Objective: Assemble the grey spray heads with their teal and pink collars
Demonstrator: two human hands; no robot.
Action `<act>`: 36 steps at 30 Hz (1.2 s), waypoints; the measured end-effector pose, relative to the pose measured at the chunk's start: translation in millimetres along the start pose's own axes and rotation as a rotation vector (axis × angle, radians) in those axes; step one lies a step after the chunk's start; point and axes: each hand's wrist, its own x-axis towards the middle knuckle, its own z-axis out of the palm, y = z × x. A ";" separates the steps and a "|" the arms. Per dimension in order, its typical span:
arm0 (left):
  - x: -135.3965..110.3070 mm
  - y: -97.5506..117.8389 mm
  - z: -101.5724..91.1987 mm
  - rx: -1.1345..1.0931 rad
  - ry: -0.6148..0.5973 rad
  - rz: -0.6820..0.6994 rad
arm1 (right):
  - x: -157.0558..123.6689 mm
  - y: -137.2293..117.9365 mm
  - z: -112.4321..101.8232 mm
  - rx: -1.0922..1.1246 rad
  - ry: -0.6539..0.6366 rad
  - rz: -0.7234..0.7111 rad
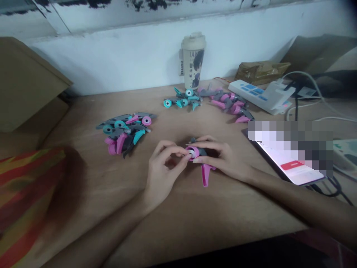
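Near the middle of the table my right hand [223, 158] is closed around a pink-and-grey plastic assembly [203, 152]. A pink lever-like part [205, 175] sticks out below it toward me. My left hand [166, 167] pinches at the round open end of the assembly, thumb and forefinger on a small whitish piece [191, 153] inside the pink ring. Its exact kind does not show. To the left lies a pile of grey, teal and pink plastic parts [125, 130]. Beyond the hands are a teal-and-grey group [184, 99] and a pink-and-grey group [231, 102].
A tall lidded cup [193, 61] stands against the wall. At right are a white power strip [259, 96] with cables, a brown package [262, 71] and a lit phone [290, 156]. Cardboard [28, 82] and a red-and-yellow striped item [28, 201] occupy the left side.
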 end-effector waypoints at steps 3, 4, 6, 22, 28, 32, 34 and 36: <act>0.4 -0.2 -1.7 0.063 -0.028 0.024 | 0.2 0.9 -0.1 0.017 0.005 -0.021; 0.7 -0.7 -2.3 0.069 -0.035 0.026 | 0.2 1.2 0.0 0.023 0.007 -0.027; 1.5 -1.7 -3.3 0.069 -0.052 0.029 | 0.2 1.8 0.2 0.027 0.008 -0.038; 6.0 1.2 -5.9 0.096 -0.175 -0.032 | -2.3 4.1 0.4 -0.108 0.037 -0.021; 4.7 4.7 -5.4 0.158 -0.157 0.061 | -1.0 4.4 0.6 -0.030 0.036 -0.041; 5.3 4.8 -4.8 0.234 -0.152 0.045 | -0.2 6.6 1.2 -0.098 0.049 -0.061; 5.8 3.9 -4.2 0.242 -0.155 0.023 | -0.7 7.8 2.0 -0.196 0.072 -0.073; 7.2 1.7 -3.4 0.180 -0.168 -0.029 | -1.4 8.1 3.1 -0.270 0.100 -0.082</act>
